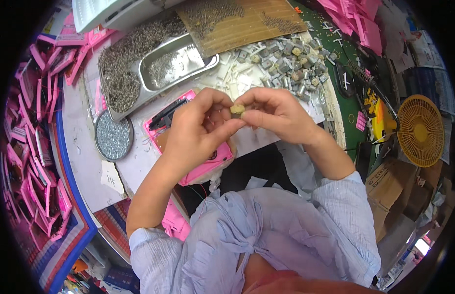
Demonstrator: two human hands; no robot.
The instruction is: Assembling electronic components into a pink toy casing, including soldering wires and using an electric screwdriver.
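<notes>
Over the near edge of the table, both of my hands meet around a small yellowish part (pixel 237 109), which looks like the end of a small motor. My left hand (pixel 194 131) pinches it from the left, and my right hand (pixel 278 115) grips its other side between thumb and fingers. Fingers cover much of the part. Partly hidden under my left hand lies a pink plastic housing (pixel 212 164) with black pieces (pixel 167 113) at its upper left. Just beyond my hands spreads a pile of small silver motors (pixel 291 61), some with yellowish ends, beside white plastic pieces (pixel 237 81).
Behind my left hand, a metal tray (pixel 112 113) of screws carries a smaller steel tray (pixel 145 81). A round dish (pixel 113 136) of tiny metal bits sits left. Pink housings (pixel 34 161) are heaped far left. Right are a yellow fan guard (pixel 420 130) and cardboard box (pixel 384 191).
</notes>
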